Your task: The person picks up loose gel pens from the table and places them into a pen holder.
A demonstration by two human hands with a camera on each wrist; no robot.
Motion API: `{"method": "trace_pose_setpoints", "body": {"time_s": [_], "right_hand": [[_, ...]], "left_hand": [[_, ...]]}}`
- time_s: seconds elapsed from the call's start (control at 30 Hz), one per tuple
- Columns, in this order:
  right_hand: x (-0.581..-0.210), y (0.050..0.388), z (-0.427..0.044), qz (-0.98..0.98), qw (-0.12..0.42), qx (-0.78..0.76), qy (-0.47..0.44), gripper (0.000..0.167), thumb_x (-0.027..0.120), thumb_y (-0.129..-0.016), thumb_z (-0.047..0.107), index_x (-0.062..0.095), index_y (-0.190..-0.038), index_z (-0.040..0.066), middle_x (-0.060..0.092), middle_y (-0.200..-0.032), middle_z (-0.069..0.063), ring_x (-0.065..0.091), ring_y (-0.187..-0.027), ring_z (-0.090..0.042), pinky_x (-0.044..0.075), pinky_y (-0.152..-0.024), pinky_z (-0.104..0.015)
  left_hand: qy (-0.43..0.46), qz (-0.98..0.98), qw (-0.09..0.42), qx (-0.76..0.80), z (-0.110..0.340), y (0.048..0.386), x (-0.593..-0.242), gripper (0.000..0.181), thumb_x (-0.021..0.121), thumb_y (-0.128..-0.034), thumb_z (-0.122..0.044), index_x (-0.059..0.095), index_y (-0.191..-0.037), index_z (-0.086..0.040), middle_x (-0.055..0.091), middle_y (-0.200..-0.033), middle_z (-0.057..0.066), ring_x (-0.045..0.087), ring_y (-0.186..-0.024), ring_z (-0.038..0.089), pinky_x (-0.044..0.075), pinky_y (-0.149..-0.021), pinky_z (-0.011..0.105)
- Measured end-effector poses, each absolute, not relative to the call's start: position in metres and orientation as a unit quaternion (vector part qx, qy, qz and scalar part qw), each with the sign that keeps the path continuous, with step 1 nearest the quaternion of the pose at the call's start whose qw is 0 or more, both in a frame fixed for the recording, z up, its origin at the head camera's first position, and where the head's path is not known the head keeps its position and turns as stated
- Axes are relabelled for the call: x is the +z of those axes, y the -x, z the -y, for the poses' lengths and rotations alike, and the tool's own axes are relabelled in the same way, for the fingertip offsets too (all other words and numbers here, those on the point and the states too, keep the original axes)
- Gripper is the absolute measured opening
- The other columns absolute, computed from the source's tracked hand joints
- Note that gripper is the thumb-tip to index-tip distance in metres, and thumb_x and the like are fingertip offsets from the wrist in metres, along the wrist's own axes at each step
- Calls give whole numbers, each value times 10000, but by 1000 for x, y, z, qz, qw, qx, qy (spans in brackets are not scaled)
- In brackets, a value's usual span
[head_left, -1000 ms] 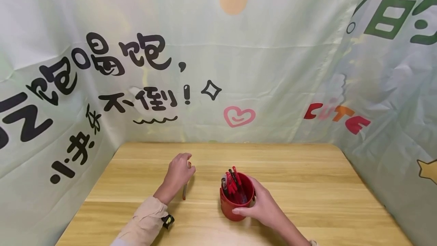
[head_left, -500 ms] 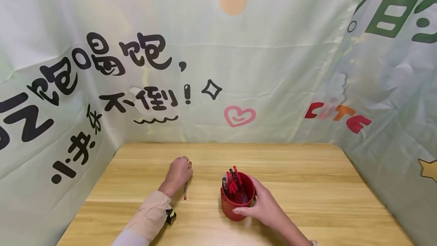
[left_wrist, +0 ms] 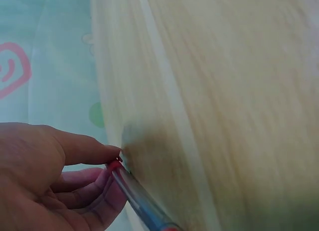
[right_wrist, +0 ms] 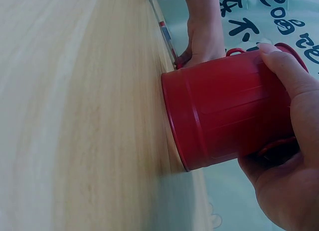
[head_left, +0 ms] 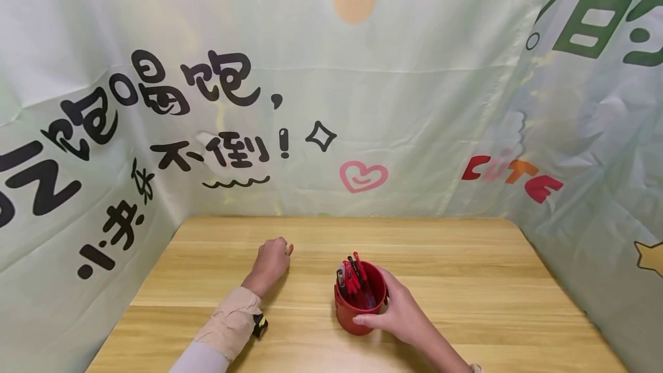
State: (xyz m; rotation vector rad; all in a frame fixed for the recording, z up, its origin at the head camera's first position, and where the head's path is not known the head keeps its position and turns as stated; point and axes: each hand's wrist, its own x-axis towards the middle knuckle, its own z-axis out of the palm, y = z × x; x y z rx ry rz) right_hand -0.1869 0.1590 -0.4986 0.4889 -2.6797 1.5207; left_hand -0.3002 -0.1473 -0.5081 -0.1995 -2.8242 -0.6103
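Note:
Between thumb and finger, my left hand [head_left: 269,263] pinches a pen by its red end, on the left half of the table. The pen [left_wrist: 142,203] has a clear, greyish barrel; in the head view the hand hides most of it. To the right, a red metal bucket-shaped pen holder [head_left: 357,324] stands upright with several red and black pens [head_left: 354,281] leaning inside. My right hand [head_left: 404,309] grips its right side, the thumb across the front near the rim. Small handles [right_wrist: 234,51] show on the holder's sides in the right wrist view.
The light wooden table [head_left: 466,292] runs back to a pale cloth curtain [head_left: 425,131] printed with lettering, a heart and a sun-like disc. Curtains also flank the left and right sides. A black strap piece [head_left: 260,325] sits at my left wrist.
My left fingers have drawn in around the pen and hold it, and its lower barrel has gone out of sight in the head view. The right hand and the holder stay put.

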Motion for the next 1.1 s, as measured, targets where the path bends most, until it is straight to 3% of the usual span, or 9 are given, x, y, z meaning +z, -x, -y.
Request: {"method": "trace_pose_setpoints", "body": {"time_s": [0.1, 0.3, 0.57, 0.77, 1.1], "right_hand": [[-499, 187, -159, 859, 13, 487, -159, 1039, 975, -626, 512, 473, -1507, 283, 616, -1445, 68, 609, -1332, -195, 541, -1057, -290], [-499, 186, -160, 857, 13, 489, -162, 1030, 976, -632, 496, 476, -1504, 274, 616, -1446, 64, 607, -1335, -203, 541, -1054, -283], [-499, 187, -159, 856, 12, 491, -160, 1026, 979, -636, 485, 476, -1504, 271, 616, -1442, 63, 609, -1326, -202, 549, -1036, -272], [-499, 187, -159, 857, 11, 490, -160, 1027, 980, -633, 486, 476, -1503, 273, 616, -1440, 62, 611, -1323, -207, 550, -1030, -267], [-498, 186, -159, 857, 10, 491, -159, 1024, 981, -636, 477, 478, -1502, 262, 621, -1436, 58, 615, -1319, -202, 552, -1032, -280]], "left_hand": [[69, 968, 118, -209, 148, 300, -508, 387, 673, -990, -105, 533, -629, -114, 506, -598, 12, 464, -572, 162, 475, -559, 351], [75, 961, 96, -247, 144, 296, -503, 314, 649, -979, -62, 583, -676, -111, 544, -638, 15, 462, -609, 150, 408, -571, 279], [102, 943, 158, -274, 133, 289, -488, 61, 716, -921, -71, 769, -901, -48, 700, -778, 40, 571, -694, 140, 514, -645, 320], [121, 925, 201, -298, 122, 276, -468, 102, 737, -888, -80, 796, -968, -56, 727, -785, 5, 641, -708, 93, 550, -669, 292], [125, 884, 180, -413, 102, 244, -423, 134, 779, -870, -126, 781, -1002, -102, 774, -839, 10, 693, -720, 60, 599, -690, 214]]}}
